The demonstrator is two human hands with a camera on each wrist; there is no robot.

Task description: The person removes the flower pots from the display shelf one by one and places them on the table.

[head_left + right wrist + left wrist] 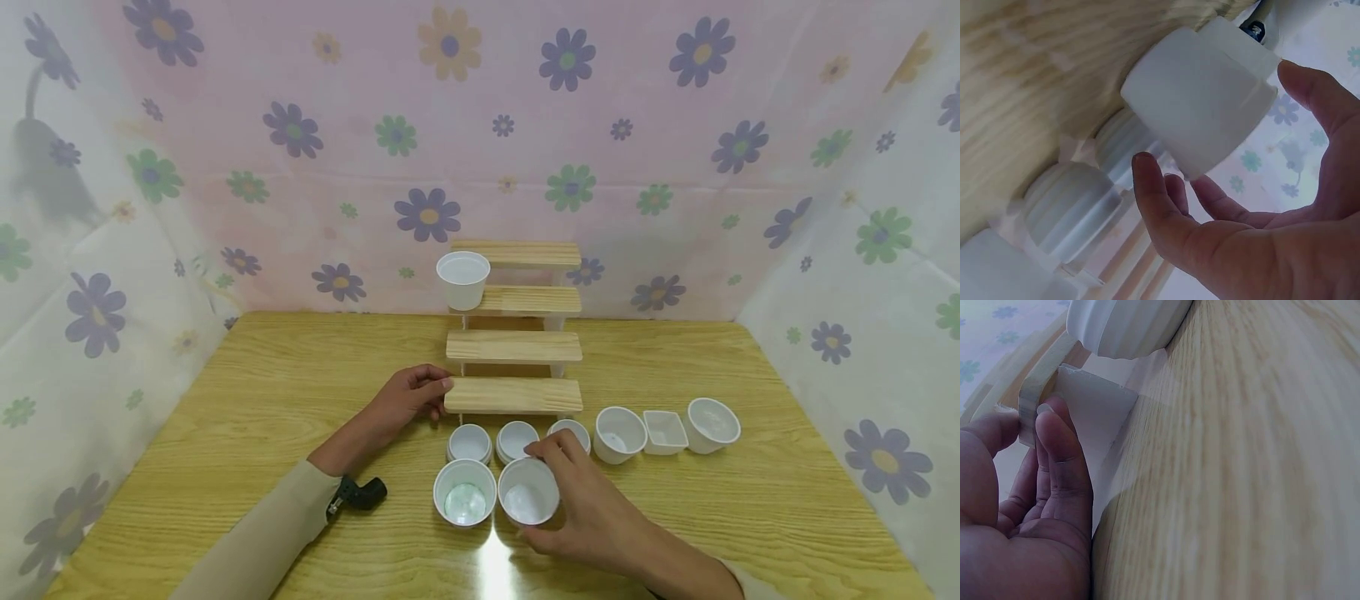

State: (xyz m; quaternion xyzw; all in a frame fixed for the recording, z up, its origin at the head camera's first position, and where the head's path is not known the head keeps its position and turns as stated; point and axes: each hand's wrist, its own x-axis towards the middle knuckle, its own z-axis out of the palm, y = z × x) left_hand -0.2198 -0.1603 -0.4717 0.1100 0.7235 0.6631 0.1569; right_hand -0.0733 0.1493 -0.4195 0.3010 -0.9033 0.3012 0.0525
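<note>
My left hand (pixel 408 396) pinches the left end of the lowest slat of a tiered wooden stand (pixel 513 395); the left wrist view shows thumb and fingers on either side of the slat (pixel 1035 387). My right hand (pixel 588 508) has its thumb and fingers curled round the rim of a round white cup (pixel 528 493). In the right wrist view this cup (pixel 1191 100) sits between the thumb and fingers. Beside it stands another white cup (pixel 465 493) with a greenish bottom. Behind them are three white bowls (pixel 470 444), ribbed in the right wrist view.
A white cup (pixel 462 283) stands at the stand's left, on its second slat from the top. To the right on the table (pixel 300 367) are a round cup (pixel 620 435), a square dish (pixel 665 432) and a round bowl (pixel 712 426). Flowered cloth (pixel 510 150) hangs behind and at both sides.
</note>
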